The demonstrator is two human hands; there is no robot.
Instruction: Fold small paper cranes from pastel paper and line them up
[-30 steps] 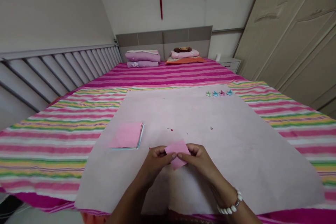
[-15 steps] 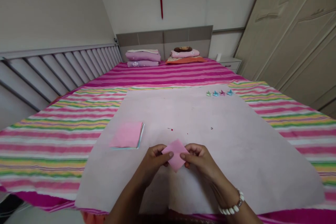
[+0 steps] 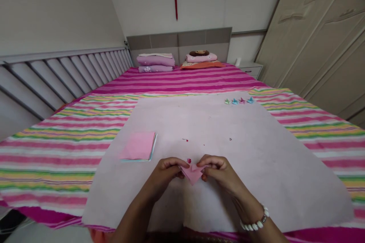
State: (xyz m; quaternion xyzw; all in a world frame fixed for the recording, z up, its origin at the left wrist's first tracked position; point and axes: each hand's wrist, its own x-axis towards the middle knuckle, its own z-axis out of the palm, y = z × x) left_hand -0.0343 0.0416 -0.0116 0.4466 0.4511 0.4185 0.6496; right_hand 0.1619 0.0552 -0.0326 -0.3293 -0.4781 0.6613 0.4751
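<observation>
A small pink origami paper is held between both hands above the pale sheet, its lower point facing me and its top edge folded down. My left hand pinches its left corner with thumb and fingers. On the right corner, my right hand grips in the same way, a white bead bracelet on that wrist. To the left lies a stack of square paper, pink on top with blue and white edges below. Several small folded paper figures, green, blue and pink, stand in a row at the far right.
A large pale sheet covers the near part of the bed, over a striped bedspread. Small dark and red marks show on the sheet. Folded bedding lies by the headboard; a metal railing runs along the left.
The pink paper has gone from a flat diamond to a shape with its top half folded down. Both hands have stayed at its sides, thumbs moved up to the upper edge.
</observation>
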